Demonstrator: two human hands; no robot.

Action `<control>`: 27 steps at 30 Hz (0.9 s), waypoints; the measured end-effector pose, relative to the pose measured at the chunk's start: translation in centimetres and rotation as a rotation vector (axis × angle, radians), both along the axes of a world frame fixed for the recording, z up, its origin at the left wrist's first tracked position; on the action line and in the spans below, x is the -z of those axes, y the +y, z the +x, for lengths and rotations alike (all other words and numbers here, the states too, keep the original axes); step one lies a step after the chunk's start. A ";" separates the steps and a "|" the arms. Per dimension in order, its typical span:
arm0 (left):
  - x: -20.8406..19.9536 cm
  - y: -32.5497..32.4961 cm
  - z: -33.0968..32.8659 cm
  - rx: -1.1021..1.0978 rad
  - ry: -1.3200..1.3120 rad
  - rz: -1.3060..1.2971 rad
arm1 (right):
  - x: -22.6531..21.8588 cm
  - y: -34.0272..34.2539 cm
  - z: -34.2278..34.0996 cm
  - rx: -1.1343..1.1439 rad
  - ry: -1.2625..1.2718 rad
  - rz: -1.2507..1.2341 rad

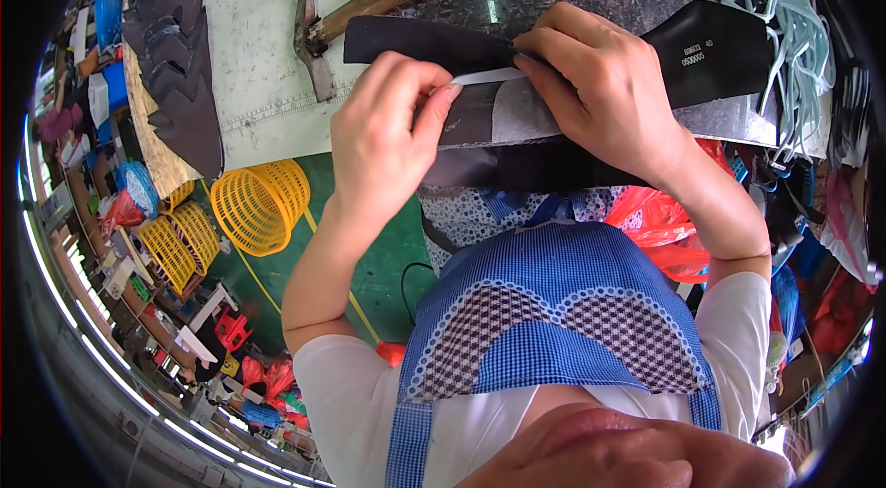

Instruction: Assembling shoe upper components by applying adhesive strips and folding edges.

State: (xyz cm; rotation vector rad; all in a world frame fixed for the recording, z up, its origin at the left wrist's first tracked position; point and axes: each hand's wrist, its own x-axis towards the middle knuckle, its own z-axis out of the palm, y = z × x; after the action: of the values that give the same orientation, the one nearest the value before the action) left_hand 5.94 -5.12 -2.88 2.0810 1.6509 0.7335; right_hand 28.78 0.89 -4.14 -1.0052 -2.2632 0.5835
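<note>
A narrow white strip [486,77] lies along the edge of a long black leather-like piece [715,59], which spans the front of the table. My left hand [383,132] pinches the strip's left end between thumb and forefinger. On the other side, my right hand [609,86] is closed at the strip's right end, its fingertips gripping the edge of the black piece. Between my hands, part of the black piece is folded up, and a grey patch [526,114] shows below the strip. My right palm hides the middle of the piece.
A hammer [316,45] with a wooden handle rests on the pale board [254,72]. Dark cut pieces [180,72] are stacked at the left. Pale strips [798,54] hang over the right corner. Yellow baskets [260,206] and a red bag [660,234] are below the table edge.
</note>
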 end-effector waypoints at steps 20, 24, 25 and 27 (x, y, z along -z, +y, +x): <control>0.9 2.1 -2.1 -0.024 -0.163 -0.047 | -0.5 0.2 1.1 -0.161 0.125 -0.127; 0.1 3.5 -3.2 0.264 -0.232 -0.127 | -1.1 0.1 1.2 -0.190 -0.002 -0.132; 0.0 3.7 -3.1 0.298 -0.209 -0.109 | -1.2 0.1 1.4 -0.228 -0.043 -0.112; -0.7 4.1 -3.1 0.301 -0.231 -0.191 | -0.7 -0.1 1.7 -0.259 -0.075 -0.046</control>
State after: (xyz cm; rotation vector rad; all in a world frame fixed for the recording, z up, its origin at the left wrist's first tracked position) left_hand 2.85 -1.02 -2.20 1.9663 1.2007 0.6587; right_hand 30.53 0.79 -3.40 -0.7716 -2.4767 0.7191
